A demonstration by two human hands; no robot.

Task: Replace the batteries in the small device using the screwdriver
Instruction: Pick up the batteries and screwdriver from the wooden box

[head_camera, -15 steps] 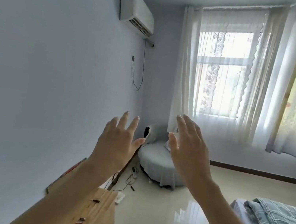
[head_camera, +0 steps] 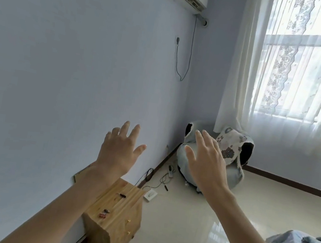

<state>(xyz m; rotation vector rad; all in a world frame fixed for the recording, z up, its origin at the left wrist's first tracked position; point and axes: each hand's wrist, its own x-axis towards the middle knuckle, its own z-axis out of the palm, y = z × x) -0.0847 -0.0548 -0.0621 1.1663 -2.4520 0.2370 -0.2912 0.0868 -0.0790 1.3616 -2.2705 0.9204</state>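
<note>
Spread wide and empty: left hand (head_camera: 118, 153) and right hand (head_camera: 206, 165); left forearm (head_camera: 73, 197) covers part of a wooden table (head_camera: 122, 205) bearing indistinct small items (head_camera: 104, 213).

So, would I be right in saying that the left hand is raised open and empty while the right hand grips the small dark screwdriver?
Not quite: the right hand grips nothing; it is raised open and empty too, like the left hand. The head view shows what looks like the small dark screwdriver lying on the light wooden cabinet.
</note>
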